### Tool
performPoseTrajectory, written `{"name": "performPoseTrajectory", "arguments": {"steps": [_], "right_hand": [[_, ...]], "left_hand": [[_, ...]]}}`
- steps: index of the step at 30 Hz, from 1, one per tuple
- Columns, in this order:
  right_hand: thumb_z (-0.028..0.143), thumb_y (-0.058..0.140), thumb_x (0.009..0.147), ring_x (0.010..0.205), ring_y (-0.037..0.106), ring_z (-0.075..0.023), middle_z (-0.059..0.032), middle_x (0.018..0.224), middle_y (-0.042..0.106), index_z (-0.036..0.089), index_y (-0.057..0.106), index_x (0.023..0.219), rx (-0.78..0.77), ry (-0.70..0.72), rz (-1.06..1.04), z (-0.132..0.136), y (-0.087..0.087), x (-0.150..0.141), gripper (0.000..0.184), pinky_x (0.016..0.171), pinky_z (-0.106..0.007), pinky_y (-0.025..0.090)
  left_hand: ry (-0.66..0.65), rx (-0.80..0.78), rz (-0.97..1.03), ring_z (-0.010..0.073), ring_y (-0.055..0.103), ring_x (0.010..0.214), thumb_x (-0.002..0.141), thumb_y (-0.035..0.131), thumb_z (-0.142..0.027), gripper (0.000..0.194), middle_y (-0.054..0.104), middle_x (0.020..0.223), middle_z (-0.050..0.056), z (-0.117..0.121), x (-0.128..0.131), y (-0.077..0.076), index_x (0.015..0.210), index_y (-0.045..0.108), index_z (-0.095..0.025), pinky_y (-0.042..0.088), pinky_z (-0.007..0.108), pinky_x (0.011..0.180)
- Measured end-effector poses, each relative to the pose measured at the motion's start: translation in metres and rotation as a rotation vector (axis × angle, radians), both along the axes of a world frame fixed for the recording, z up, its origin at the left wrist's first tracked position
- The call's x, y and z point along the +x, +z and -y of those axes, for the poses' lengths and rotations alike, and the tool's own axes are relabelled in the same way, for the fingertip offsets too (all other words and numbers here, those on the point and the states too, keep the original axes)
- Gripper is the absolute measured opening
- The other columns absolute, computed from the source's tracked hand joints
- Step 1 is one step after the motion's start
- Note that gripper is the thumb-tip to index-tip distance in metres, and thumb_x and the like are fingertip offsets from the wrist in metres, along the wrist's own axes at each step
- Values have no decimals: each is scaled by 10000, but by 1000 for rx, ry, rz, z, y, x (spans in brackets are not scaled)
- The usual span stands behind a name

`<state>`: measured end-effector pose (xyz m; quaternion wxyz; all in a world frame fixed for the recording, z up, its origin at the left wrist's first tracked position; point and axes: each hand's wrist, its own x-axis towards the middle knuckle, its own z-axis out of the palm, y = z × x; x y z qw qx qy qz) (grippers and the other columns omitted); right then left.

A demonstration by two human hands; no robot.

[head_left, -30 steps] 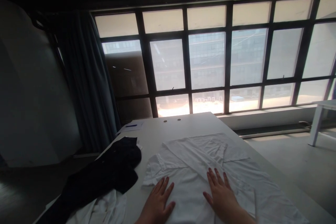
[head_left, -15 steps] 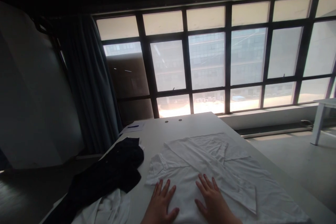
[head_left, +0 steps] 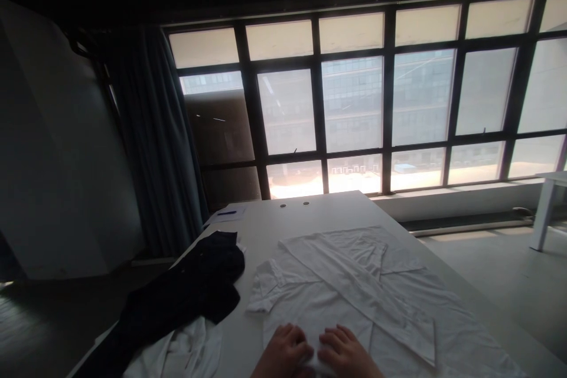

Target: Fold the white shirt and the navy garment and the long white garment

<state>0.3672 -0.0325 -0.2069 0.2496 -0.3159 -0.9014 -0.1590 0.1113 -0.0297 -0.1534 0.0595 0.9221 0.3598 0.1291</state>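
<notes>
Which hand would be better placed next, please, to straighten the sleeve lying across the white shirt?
Probably the right hand: it is nearer the sleeve, while the left hand sits farther away on the shirt.

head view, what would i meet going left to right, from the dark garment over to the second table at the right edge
dark garment → left hand → right hand → second table
</notes>
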Motion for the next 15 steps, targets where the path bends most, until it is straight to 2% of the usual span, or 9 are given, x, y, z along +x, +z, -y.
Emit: {"name": "performPoseTrajectory", "arguments": {"steps": [3,6,8,11,13,15], "right_hand": [[598,628,902,850,609,-170,19,952,703,264,627,909,7,-36,-34,-1,-11,-11,334,786,-283,445],[421,678,882,805,583,-167,22,914,680,266,605,891,51,-68,-100,-2,-20,-14,172,725,-270,413],[299,647,888,802,582,-169,16,931,674,260,584,881,90,-88,-161,0,-20,-10,75,718,-273,404],[166,573,884,826,592,-179,2,972,665,257,559,895,110,-124,-138,9,-11,11,93,733,-276,410],[107,541,855,842,599,-187,-8,993,661,264,560,935,90,-152,-82,17,-1,35,177,751,-277,422],[73,524,806,852,610,-195,-18,1012,666,276,576,1004,51,-176,-38,26,9,66,289,769,-278,438]], "left_hand": [[0,-7,20,238,646,994,875,661,-364,227,716,1110,42,1,-1,2,1092,722,-338,503,383,956],[31,-51,36,231,647,1025,810,606,-201,343,728,1121,32,2,-10,10,1105,719,-336,513,361,958],[59,-104,73,222,651,1053,785,567,-154,409,737,1119,23,3,-20,15,1118,721,-335,523,342,969],[97,-168,179,216,672,1093,884,522,-241,370,753,1151,11,3,-43,11,1176,721,-351,535,334,1013],[142,-163,262,224,683,1129,960,488,-391,342,757,1187,8,2,-62,0,1210,721,-379,534,346,1050],[222,-137,334,236,690,1144,968,478,-541,366,759,1203,-1,2,-81,-11,1197,733,-413,533,361,1066]]}}
